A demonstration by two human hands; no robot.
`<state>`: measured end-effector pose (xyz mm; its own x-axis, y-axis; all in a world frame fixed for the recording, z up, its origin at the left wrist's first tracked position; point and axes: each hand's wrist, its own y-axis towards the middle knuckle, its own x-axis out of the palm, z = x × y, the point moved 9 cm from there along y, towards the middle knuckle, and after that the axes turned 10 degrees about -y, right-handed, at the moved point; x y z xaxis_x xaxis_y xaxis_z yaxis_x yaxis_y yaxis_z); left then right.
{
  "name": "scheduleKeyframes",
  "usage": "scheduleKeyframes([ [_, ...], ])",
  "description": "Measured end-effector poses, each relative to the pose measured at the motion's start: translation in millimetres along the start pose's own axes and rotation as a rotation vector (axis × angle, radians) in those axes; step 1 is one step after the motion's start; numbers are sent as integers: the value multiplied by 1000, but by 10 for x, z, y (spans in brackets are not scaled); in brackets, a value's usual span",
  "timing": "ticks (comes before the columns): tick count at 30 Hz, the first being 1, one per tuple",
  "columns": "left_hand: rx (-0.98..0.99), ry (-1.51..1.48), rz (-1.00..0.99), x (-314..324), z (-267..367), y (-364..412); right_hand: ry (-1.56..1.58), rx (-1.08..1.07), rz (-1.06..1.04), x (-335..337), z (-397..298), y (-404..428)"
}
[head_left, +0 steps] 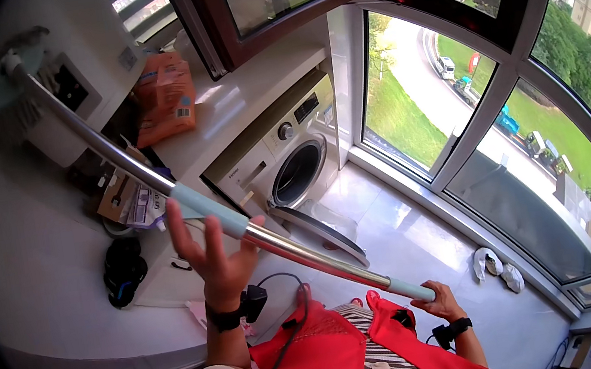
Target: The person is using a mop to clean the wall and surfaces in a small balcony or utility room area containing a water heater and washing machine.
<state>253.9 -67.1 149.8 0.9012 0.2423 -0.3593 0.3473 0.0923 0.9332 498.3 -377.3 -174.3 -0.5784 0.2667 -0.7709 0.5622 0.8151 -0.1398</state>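
Note:
A mop with a metal pole [103, 143] runs slantwise across the view, from its mop head [17, 82] at the upper left to the end grip at the lower right. My right hand [441, 301] is closed round the pale green end grip. My left hand [220, 251] is under the pale green middle sleeve, its fingers spread and the thumb by the pole; the sleeve rests against it without a closed grasp. The mop head is raised in front of the wall, near a dark panel in a pale frame [71, 91].
A front-loading washing machine [280, 152] stands under the counter, its round door [325, 237] swung out. An orange bag [167, 98] lies on the counter [238, 99]. Tall windows border the right side. White shoes [497, 269] sit on the floor by the window frame.

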Motion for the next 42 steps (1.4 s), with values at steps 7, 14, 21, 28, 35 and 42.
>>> scheduleKeyframes([
  [7, -9, -267, -213, 694, 508, -221, -143, 211, 263, -398, 474, -726],
  [14, -132, -476, -406, 1302, 454, -601, -186, 396, 117, -309, 575, -1299],
  [21, -230, -667, -427, 1893, 233, -737, -407, 428, 334, -793, 83, -1460],
  [28, -361, -789, -351, 2409, -313, -483, -818, 442, 583, -1727, -1304, -1027],
  [35, -489, -973, -583, 2461, -1104, -271, -985, 566, 738, -1791, -1462, -614],
  [42, -705, -887, -21, 2330, -2697, 39, -1032, 770, 816, -1819, -1580, -563],
])
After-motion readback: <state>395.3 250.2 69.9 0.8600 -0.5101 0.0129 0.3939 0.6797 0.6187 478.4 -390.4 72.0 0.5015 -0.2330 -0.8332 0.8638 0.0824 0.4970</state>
